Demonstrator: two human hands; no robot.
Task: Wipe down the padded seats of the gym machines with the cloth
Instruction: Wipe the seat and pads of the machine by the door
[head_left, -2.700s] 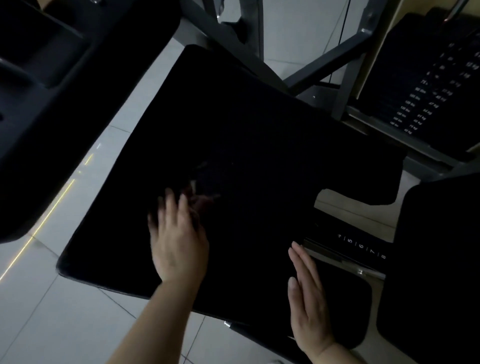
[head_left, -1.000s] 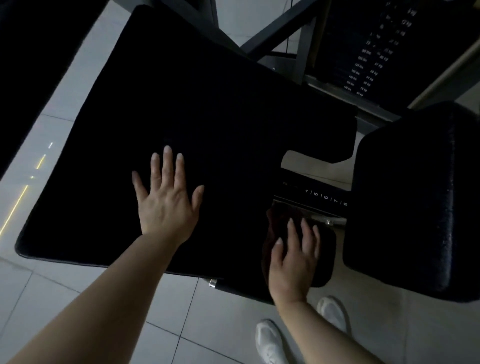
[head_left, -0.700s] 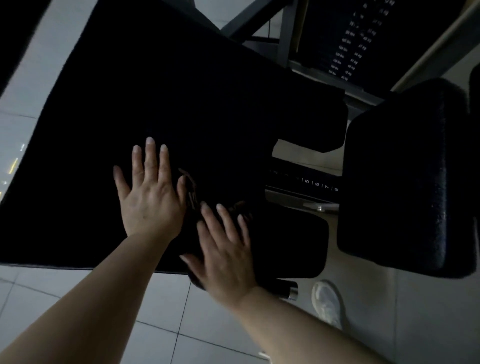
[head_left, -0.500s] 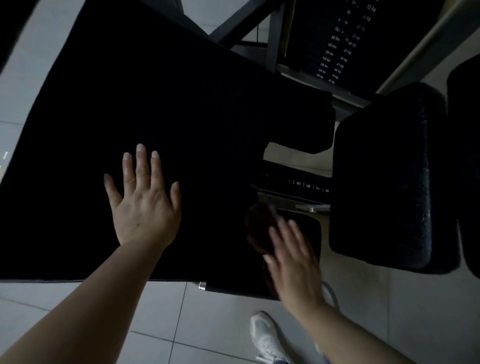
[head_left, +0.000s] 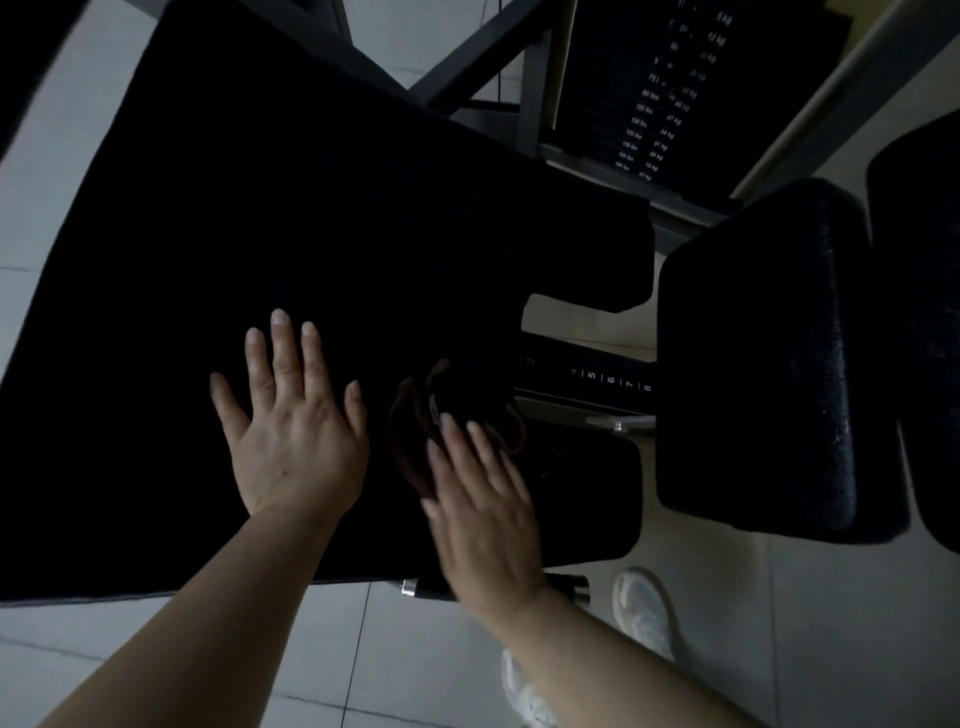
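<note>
I look down on the large black padded seat (head_left: 291, 218), which fills the upper left of my view and is set at a slant over the pale tiled floor (head_left: 322, 654). My left hand (head_left: 291, 431) lies flat on the pad near its near edge, palm down, fingers straight and spread, holding nothing. My right hand (head_left: 480, 512) is just to the right of it, blurred, with the fingers extended and pressing on the dark cloth (head_left: 421, 415); the cloth is bunched on the seat close to its right edge, beside the notch in the padding, and shows past my fingertips. I see no fingers curled round the cloth, only the flat hand bearing on it. The cloth is so dark against the pad that I cannot make out its full outline.

To the right of the notch runs a black adjustment bar with white numbers (head_left: 608, 379), and below it a smaller black pad (head_left: 587, 499) sits beside my right hand. Farther right stands a separate thick black cushion (head_left: 753, 358) with a grainy surface. At the top, dark frame tubes (head_left: 483, 52) cross behind the seat, and a weight stack with white weight labels (head_left: 654, 114) rises next to them. Near the bottom, white shoes (head_left: 644, 613) rest on the tiles, one beside my right forearm and one partly hidden under it
</note>
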